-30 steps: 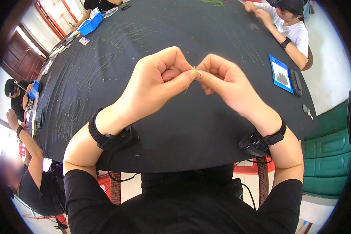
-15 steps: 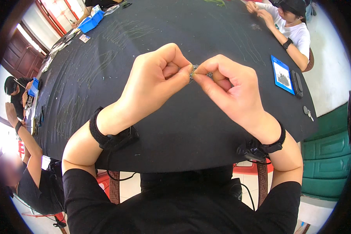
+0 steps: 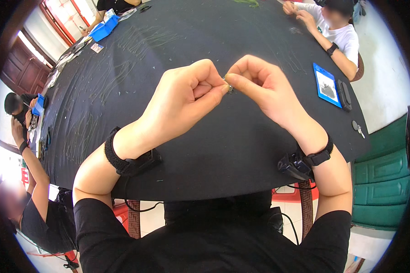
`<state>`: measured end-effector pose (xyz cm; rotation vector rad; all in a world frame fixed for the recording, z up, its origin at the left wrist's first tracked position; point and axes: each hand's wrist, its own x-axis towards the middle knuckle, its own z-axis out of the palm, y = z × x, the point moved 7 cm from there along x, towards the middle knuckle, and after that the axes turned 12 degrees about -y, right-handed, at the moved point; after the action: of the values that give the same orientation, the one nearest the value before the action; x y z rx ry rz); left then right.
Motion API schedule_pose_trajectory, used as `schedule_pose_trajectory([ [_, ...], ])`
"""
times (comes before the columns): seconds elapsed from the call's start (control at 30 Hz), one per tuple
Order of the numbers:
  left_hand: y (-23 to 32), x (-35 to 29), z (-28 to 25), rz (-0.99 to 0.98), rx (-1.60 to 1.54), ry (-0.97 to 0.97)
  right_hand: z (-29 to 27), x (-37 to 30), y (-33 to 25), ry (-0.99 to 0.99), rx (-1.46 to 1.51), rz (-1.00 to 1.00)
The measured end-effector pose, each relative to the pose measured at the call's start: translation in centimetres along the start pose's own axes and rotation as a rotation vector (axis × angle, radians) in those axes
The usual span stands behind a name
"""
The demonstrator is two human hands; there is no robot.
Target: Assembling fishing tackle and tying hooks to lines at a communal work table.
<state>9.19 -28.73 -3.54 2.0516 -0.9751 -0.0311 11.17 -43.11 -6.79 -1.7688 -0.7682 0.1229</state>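
Note:
My left hand (image 3: pixel 184 98) is closed in a pinch, thumb against forefinger, above the far half of the black-covered table. At its fingertips is a small, glinting silver-dark piece (image 3: pixel 231 90), perhaps of beads or metal; its kind is too small to tell. Close beside it, my right hand (image 3: pixel 269 93) also pinches, its thumb and forefinger tips slightly higher than the left ones. Whatever lies between the right fingertips is hidden.
On the black table cloth (image 3: pixel 214 164) lie many thin green strands (image 3: pixel 136 41) at the left. To the right are a blue-edged tray (image 3: pixel 327 86) with small dark bits, a black case (image 3: pixel 344 95) and keys (image 3: pixel 358 128). Co-workers sit around, one at far right (image 3: pixel 341 41).
My right hand has turned more upright, its pinch rising slightly. My left fingertips have shifted a little down and right. The small piece shows below the fingertips now.

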Motion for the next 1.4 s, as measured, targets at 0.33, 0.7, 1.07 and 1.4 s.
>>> schedule_pose_trajectory([
  [0.33,-0.5,0.0,-1.0,-0.010,0.049,0.096,2.2,-0.5,1.0,-0.050,0.152,0.115],
  [0.7,0.3,-0.1,-1.0,0.022,0.137,0.050,0.9,-1.3,-4.2,0.138,-0.429,-0.162],
  [1.07,0.7,0.0,-0.5,0.139,0.173,0.088,-0.2,-0.2,0.0,0.100,0.012,-0.021],
  [1.4,0.1,0.0,-1.4,0.077,0.129,0.167,2.2,-1.0,-0.2,0.038,0.088,0.058],
])
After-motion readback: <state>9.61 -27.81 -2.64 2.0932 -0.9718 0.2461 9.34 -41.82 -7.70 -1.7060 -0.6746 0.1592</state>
